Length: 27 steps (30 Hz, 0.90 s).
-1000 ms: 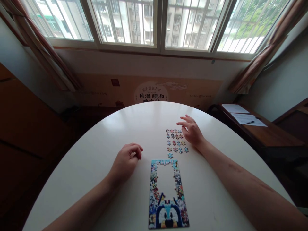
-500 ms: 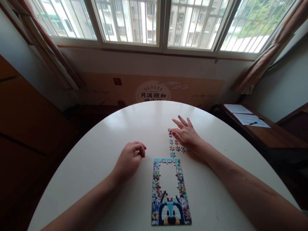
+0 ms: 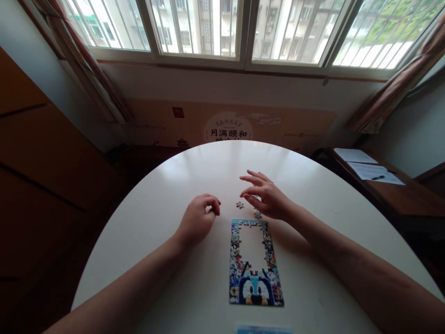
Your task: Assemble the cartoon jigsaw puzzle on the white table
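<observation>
A jigsaw puzzle (image 3: 256,282) lies on the white table, its border and a blue dog face at the near end assembled around a bare middle. My right hand (image 3: 266,197) hovers just beyond it, fingers stretched and apart, largely covering the loose pieces beneath. One puzzle piece (image 3: 239,205) sits by itself just left of these fingertips; whether they touch it I cannot tell. Another loose piece (image 3: 257,215) shows below the hand, near the puzzle's top edge. Left of the puzzle, my left hand (image 3: 200,217) rests on the table with curled fingers and nothing visible in them.
The round white table (image 3: 167,185) has its curved far edge before a printed cardboard panel (image 3: 194,123) under the window. At the bottom edge, a bluish flat item (image 3: 264,330) is partly visible. Papers and a pen lie on a brown desk (image 3: 410,197) at right.
A loose piece now lies left of the others. My right hand has come back over the rows, covering most of them. The view has tilted down; my left hand keeps its curled shape.
</observation>
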Available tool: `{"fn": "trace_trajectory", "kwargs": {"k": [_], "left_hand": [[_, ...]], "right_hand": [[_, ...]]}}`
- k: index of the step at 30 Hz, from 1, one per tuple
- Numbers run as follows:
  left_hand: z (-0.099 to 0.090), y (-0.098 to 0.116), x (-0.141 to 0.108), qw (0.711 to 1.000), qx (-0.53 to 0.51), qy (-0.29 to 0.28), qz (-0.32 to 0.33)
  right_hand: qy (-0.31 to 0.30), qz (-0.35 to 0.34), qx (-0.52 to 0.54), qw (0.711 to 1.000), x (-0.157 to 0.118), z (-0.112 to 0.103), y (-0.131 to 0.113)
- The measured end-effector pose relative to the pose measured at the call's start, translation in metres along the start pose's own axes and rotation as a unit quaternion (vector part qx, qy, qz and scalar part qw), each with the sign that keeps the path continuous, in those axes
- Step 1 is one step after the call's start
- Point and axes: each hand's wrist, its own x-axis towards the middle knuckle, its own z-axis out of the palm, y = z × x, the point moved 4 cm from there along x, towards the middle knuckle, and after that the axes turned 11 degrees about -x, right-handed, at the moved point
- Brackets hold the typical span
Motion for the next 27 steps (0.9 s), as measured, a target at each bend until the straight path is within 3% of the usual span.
{"fn": "trace_trajectory", "kwargs": {"k": [2, 7, 13, 23, 27], "left_hand": [[0.0, 0.001, 0.0, 1.0, 0.001, 0.002, 0.003], [0.001, 0.003, 0.0, 1.0, 0.012, -0.003, 0.008], [0.003, 0.003, -0.001, 0.999, -0.001, 0.016, 0.027], [0.008, -0.007, 0.006, 0.999, -0.029, 0.034, 0.029], [0.009, -0.008, 0.008, 0.999, -0.016, 0.031, 0.023]], "right_hand": [[0.012, 0.018, -0.025, 0.999, 0.0, 0.001, -0.002], [-0.025, 0.031, -0.076, 0.996, -0.001, 0.007, -0.01], [-0.036, 0.051, -0.071, 0.995, -0.004, 0.004, -0.02], [-0.09, 0.066, 0.023, 0.994, -0.01, 0.014, 0.01], [-0.092, 0.065, 0.026, 0.993, -0.014, 0.007, 0.005]]}}
